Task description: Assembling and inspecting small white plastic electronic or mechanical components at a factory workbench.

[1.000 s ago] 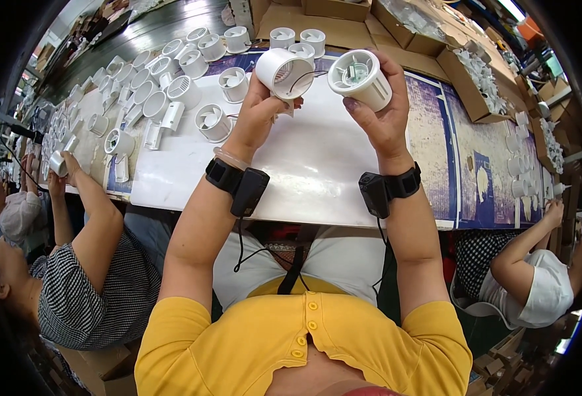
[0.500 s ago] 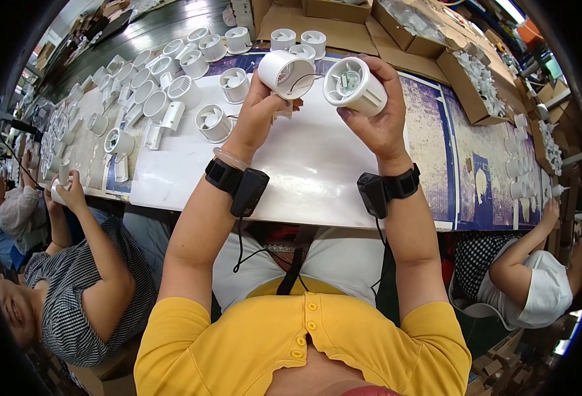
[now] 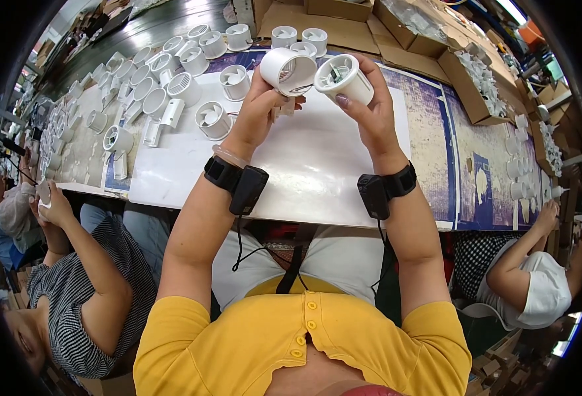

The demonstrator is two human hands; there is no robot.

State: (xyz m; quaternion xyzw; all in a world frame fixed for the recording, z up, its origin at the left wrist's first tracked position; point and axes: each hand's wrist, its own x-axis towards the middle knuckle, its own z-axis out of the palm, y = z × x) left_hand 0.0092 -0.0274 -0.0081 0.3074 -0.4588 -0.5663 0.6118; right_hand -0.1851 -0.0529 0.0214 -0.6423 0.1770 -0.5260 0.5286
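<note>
My left hand (image 3: 262,109) is closed round a white plastic cylindrical housing (image 3: 279,69), its open end turned to the right. In my right hand (image 3: 375,109) is a white round fan unit (image 3: 353,82), tilted so its ringed end with a green circuit board inside faces the housing. A thin dark wire shows at the housing's mouth, close to the fan unit's rim. The two parts are held side by side above the white work sheet (image 3: 317,171). Whether they touch is hard to tell.
Several white fan housings (image 3: 213,120) stand at the left and back. Cardboard boxes (image 3: 472,89) of small white parts line the far right. A co-worker (image 3: 93,284) sits at my left with a white part in hand; another person (image 3: 525,284) works at my right.
My right hand has moved left and turned the fan unit toward the housing, narrowing the gap. My left hand has barely moved.
</note>
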